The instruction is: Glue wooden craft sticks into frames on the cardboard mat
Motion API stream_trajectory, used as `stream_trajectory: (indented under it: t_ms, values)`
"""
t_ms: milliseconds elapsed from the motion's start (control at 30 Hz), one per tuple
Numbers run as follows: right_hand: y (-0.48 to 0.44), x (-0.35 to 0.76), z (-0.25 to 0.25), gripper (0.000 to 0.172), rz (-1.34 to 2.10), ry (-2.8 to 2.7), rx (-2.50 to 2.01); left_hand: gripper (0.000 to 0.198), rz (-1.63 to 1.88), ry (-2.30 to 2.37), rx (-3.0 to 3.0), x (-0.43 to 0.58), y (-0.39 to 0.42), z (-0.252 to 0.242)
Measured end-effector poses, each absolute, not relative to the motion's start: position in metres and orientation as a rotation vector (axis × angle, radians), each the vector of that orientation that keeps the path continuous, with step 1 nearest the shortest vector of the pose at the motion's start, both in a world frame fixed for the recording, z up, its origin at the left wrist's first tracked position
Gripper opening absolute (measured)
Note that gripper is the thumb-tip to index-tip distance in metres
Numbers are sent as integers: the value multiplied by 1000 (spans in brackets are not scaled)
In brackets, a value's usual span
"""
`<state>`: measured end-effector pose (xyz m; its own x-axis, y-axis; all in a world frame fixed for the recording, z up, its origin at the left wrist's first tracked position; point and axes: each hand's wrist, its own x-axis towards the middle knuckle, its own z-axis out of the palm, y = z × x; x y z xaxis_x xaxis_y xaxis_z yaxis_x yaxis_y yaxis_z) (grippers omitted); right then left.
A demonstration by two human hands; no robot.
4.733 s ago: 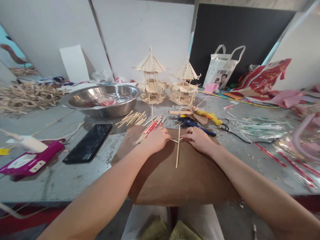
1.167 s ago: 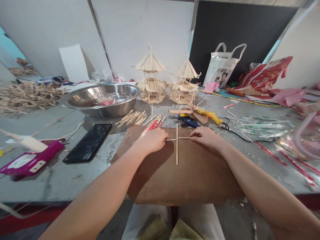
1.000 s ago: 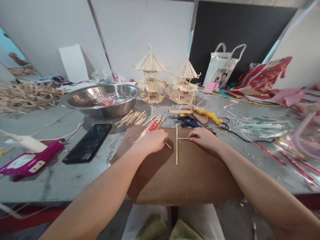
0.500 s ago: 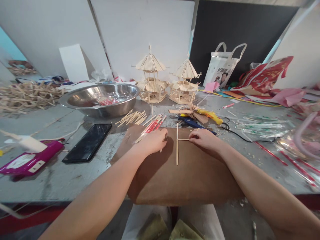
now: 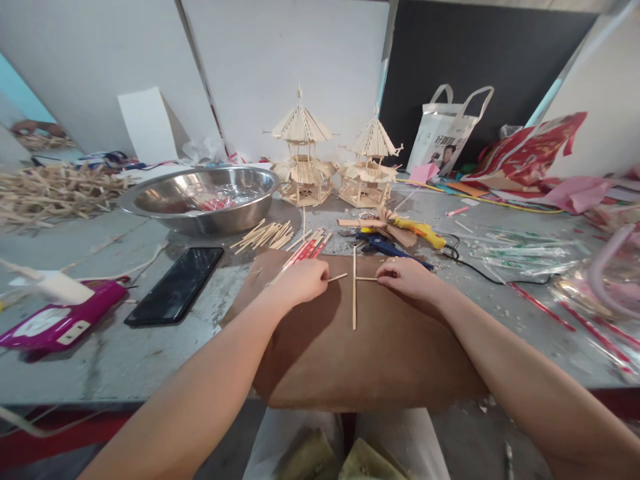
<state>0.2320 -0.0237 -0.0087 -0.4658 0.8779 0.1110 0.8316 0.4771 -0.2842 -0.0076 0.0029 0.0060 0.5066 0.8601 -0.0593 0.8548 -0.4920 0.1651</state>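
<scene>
At the centre of the frame, a thin pale wooden long stick point(image 5: 354, 293) lies straight up and down on a matte brown cardboard sheet point(image 5: 360, 367). The left hand point(image 5: 299, 283) pinches 1 loose short stick point(image 5: 338, 277) between curled fingers, its free tip just left of the long stick and not touching it. The right hand point(image 5: 407, 280) grips a cross stick point(image 5: 367, 279) whose far end meets the long stick at a right angle. Both sets of fingertips are tucked under and hidden. The rough grey table point(image 5: 100, 360) carries a shiny round steel bowl point(image 5: 210, 223) at upper left, a glossy black phone point(image 5: 175, 285), a loose stick pile point(image 5: 265, 235), and 2 slatted pagoda models point(image 5: 301, 160) at top centre. Both forearms are cut off at the lower edge.
</scene>
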Motion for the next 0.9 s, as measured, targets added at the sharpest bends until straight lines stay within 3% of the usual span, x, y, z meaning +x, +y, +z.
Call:
stream_trajectory:
  t_ms: [467,900]
  values:
    - [-25,231,-8,20,240,-2498,-1450,30,104,1210,2856,-6,4,3]
    - [-24,231,-9,19,236,-2502,-1454,27,144,1179,2887,-6,5,2]
